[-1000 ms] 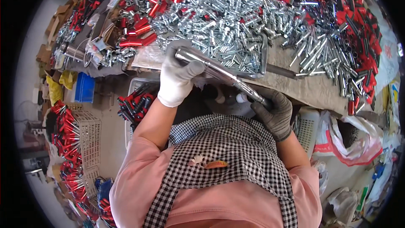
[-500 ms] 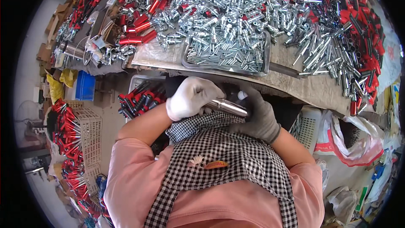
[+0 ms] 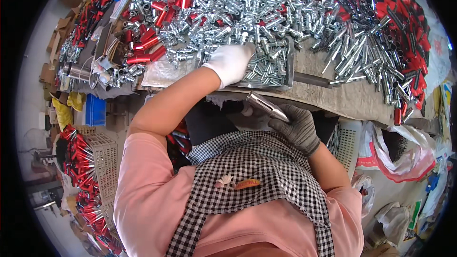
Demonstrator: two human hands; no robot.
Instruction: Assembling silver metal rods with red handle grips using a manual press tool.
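**White glove in the tray, grey glove on a metal tube**

Fingers [image 3: 245, 52] of the left hand [image 3: 232, 63], in a white glove, lie spread and loose on the small silver parts [image 3: 266, 64] heaped in a shallow metal tray [image 3: 289, 69]; whether they pinch one of the pieces cannot be told. That arm reaches up from the pink sleeve and across the front edge of the table [image 3: 342, 97].

Lower and nearer the body, the right hand [image 3: 296, 126], in a dark grey glove, has its fingers clenched around a shiny metal tube [image 3: 265, 106]. The tube sticks out up and to the left of the fist, just below the table edge and just under the tray, above the checked apron [image 3: 257, 162].

Beyond the tray the table is covered with a big heap of silver tubes and fittings [image 3: 247, 9], with red tubes [image 3: 143, 47] mixed in at the left and red and black ones [image 3: 409, 52] along the right side. On the floor to the left stands a pale plastic basket [image 3: 102, 159] beside more red-tipped pieces [image 3: 78, 154].
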